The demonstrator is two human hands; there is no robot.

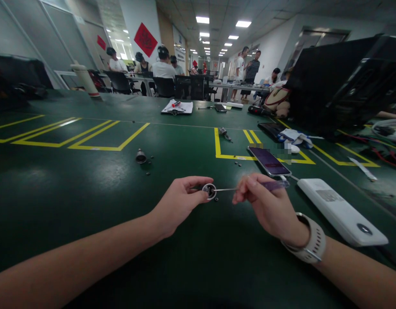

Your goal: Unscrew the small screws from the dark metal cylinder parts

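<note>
Metal part (210,191) gripped by left fingers (199,197), screwdriver (274,185) by right fingers (252,185); red poster (146,40) illegible

Right fingers (251,187) hide part of tool (226,189), handle (275,185) blurred. Left fingers (198,180) cover left edge of ring (210,191); its inside too small to tell. Both forearms (98,253) cut off.
</note>
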